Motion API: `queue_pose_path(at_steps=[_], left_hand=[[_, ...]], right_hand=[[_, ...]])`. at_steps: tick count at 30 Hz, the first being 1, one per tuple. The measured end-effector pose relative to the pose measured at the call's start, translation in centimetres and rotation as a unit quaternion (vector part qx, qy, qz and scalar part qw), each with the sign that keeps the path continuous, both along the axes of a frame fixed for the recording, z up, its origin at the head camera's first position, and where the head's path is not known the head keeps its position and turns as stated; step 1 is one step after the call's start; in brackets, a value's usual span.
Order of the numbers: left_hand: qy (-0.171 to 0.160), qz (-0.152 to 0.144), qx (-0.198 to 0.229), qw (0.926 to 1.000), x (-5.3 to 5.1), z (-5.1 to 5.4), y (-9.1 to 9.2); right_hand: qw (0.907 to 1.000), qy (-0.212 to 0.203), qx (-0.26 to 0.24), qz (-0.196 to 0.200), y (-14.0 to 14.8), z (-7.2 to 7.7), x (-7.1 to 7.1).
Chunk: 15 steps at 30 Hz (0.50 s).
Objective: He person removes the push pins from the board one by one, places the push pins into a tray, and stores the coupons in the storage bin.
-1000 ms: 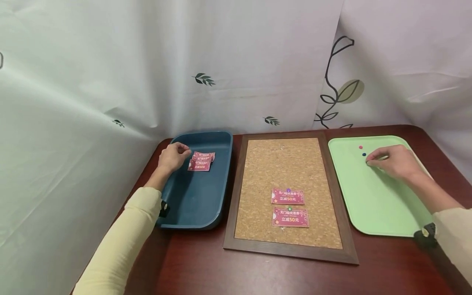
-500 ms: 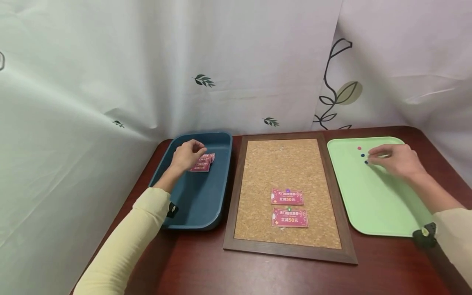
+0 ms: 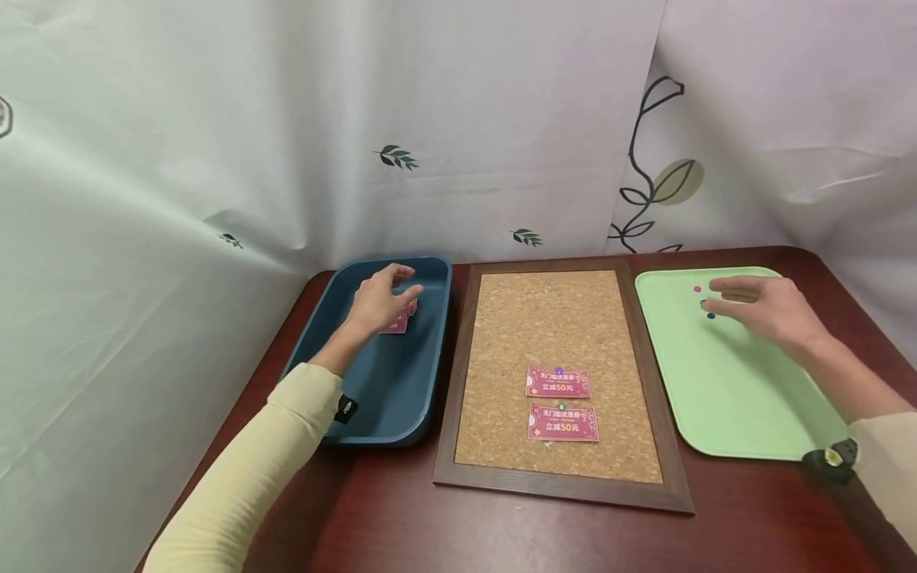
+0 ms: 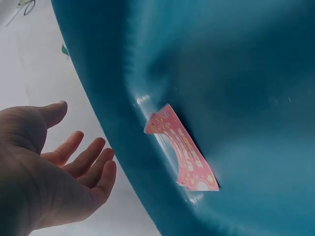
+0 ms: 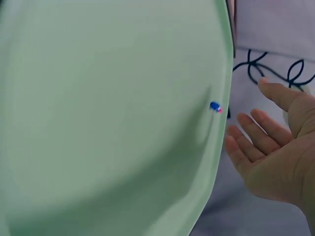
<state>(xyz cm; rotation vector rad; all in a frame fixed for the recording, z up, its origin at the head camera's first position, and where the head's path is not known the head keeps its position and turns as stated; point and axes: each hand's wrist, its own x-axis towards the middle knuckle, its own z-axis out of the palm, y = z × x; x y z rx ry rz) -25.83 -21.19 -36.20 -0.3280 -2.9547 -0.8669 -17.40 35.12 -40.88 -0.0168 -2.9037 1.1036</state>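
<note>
Head view: the left hand (image 3: pixel 378 302) is over the blue tray (image 3: pixel 387 382), its thumb and fingers spread apart. The stacked pink coupons (image 3: pixel 396 321) lie in that tray below these fingers, partly hidden by them. The right hand (image 3: pixel 775 312) is over the green tray (image 3: pixel 723 398), its thumb and fingers likewise parted. The blue pins (image 3: pixel 711 316) lie on the green tray beside the right thumb, one overlapped by its tip; the pink pin (image 3: pixel 697 289) lies just left of these fingers. Between the two hands, a framed cork board (image 3: pixel 548 318) rests on the bench (image 3: pixel 573 533). Its upper coupon (image 3: pixel 558 384) and lower coupon (image 3: pixel 563 425) are pinned, nearer the person than either hand's fingers.

Left wrist view: the fingers are loosely bent and the thumb stands away; the fanned coupons lie to their right.

Right wrist view: the fingers are loosely spread, thumb apart, with blue and pink pins close on their left.
</note>
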Motion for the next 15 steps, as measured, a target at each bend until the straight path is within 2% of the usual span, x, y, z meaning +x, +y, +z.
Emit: queue_pose_path(at_steps=[5,15], left_hand=[[0.007,-0.019,0.012,0.9997,0.4,0.6,1.1],[-0.021,-0.062,0.026,0.9975,1.9,1.7,4.5]], right_hand=[[0.9991,0.010,-0.036,0.022,-1.8,0.8,0.0],[0.9945,-0.040,-0.055,0.080,-5.9,2.1,0.3]])
